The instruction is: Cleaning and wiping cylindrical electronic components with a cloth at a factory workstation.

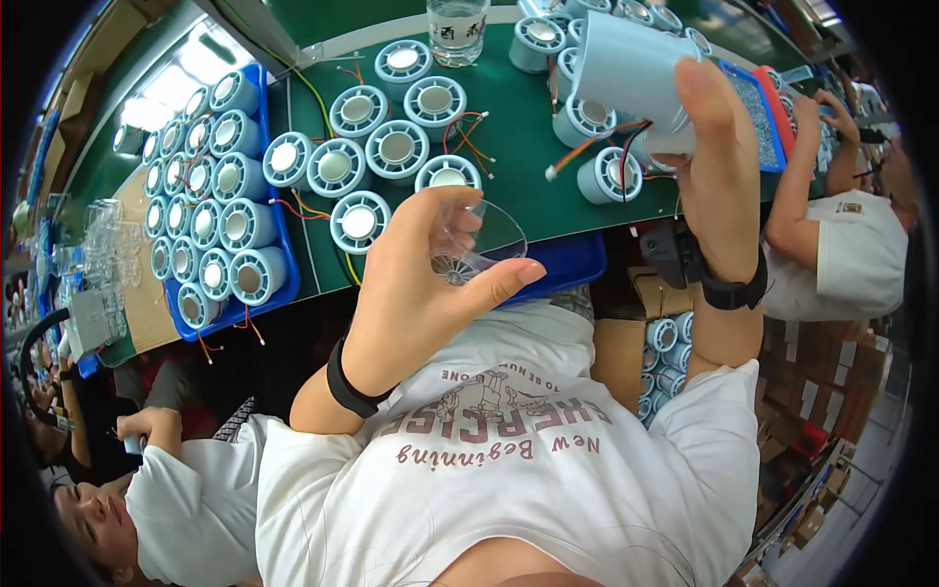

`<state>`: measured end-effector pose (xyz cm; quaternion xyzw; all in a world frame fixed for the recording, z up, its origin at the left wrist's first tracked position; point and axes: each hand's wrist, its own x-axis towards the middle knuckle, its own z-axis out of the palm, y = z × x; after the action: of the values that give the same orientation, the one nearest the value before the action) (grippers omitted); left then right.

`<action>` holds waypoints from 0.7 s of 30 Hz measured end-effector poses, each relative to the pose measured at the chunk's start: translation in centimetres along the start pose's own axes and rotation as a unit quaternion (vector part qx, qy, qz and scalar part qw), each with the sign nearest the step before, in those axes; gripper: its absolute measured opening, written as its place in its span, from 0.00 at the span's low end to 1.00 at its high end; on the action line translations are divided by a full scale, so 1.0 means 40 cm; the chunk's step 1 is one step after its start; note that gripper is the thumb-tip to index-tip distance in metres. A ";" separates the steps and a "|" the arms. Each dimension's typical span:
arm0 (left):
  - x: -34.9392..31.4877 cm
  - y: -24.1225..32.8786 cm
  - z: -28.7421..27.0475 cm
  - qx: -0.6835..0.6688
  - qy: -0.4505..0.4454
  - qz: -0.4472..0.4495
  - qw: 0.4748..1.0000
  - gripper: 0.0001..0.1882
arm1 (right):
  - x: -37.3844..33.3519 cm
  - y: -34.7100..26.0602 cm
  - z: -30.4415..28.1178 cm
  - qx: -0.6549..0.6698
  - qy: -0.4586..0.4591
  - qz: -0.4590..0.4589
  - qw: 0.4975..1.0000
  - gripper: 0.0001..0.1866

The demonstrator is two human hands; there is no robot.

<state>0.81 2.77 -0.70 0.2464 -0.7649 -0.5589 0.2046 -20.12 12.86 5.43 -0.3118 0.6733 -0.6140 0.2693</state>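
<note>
Near the table's front edge, my left hand (409, 269) curls its fingers and thumb around a clear, round plastic cover (501, 233). My right hand (724, 161) is raised at the right, gripping a light-blue cylindrical housing (626, 67) that is tilted above the table. Its far fingers are partly hidden behind the housing. Below it, wires with a small white connector stick out, though I cannot tell which unit they belong to. Just beyond my left hand, several light-blue round units (396, 148) with silvery centres and thin coloured wires stand on the green table (518, 122).
A blue tray (284, 230) full of similar units stands at the left, beside clear plastic parts (103, 245). A bottle of clear liquid (457, 29) is at the back. More units crowd the back right. A cardboard box (618, 362) sits below. Other people work on both sides.
</note>
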 end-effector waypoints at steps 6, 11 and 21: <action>-0.007 -0.048 -0.110 -0.034 0.199 0.123 0.972 0.35 | 0.120 0.096 0.018 -0.445 -0.061 -0.170 0.877 0.24; -0.024 -0.055 -0.201 0.190 0.296 0.104 0.930 0.37 | 0.162 0.169 0.048 -0.556 -0.241 -0.255 0.754 0.26; -0.028 -0.105 -0.452 0.394 0.530 -0.037 0.750 0.37 | 0.197 0.064 -0.037 -0.504 -0.102 -0.315 0.798 0.23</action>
<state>12.94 -11.26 0.51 0.5896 -0.6766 0.0049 0.4411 -26.65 8.05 3.20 -0.6596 0.7204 -0.2035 -0.0671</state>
